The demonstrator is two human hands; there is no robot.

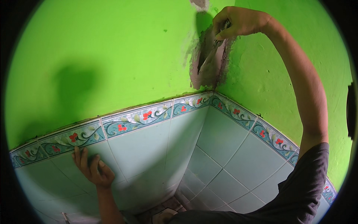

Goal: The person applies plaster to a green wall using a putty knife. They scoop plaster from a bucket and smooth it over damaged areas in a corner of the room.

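Note:
My right hand (242, 21) is raised high into the wall corner, its fingers closed round the handle of a putty knife (211, 59). The smeared blade points down over a grey-brown filler patch (194, 76) in the corner; whether it touches the patch I cannot tell. Low on the left, my left hand (92, 168) holds nothing, its fingers apart and partly bent. Its fingertips are at the lower edge of the flowered border tiles (130, 121), in front of the pale blue-green wall tiles (145, 149).
Bright green painted walls (123, 48) meet in the corner above the tiles. A smaller grey patch (201, 4) shows at the top. Shadows fall across the left wall. A dark object (350, 111) stands at the right rim, and part of the floor (167, 204) shows at the bottom.

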